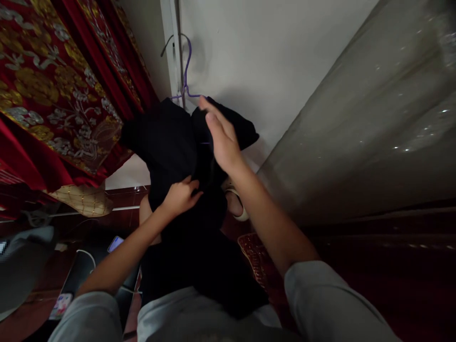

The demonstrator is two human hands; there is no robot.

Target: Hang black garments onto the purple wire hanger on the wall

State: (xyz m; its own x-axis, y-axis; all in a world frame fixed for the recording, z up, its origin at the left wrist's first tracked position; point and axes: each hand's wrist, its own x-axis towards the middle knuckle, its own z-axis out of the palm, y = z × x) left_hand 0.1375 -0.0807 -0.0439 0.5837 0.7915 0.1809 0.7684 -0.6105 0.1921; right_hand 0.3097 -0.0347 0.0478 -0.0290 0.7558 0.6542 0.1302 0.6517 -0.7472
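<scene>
A black garment (174, 142) hangs from a purple hanger (186, 71), which is hooked on a white upright post. My left hand (181, 195) has its fingers closed on the edge of the garment's front, below the middle of the opening. My right hand (224, 137) is raised at the garment's right shoulder, its fingers stretched out and close to the hanger's bar. Whether its palm touches the cloth cannot be made out. The lower part of the garment merges with the dark clothing on my lap.
Red cloth with gold and silver embroidery (60, 85) hangs at left. A large plastic-wrapped bundle (363, 123) leans at right. Phones (116, 243) and a white cable (88, 254) lie on a dark surface at lower left. A pale sandal (241, 209) is on a foot below.
</scene>
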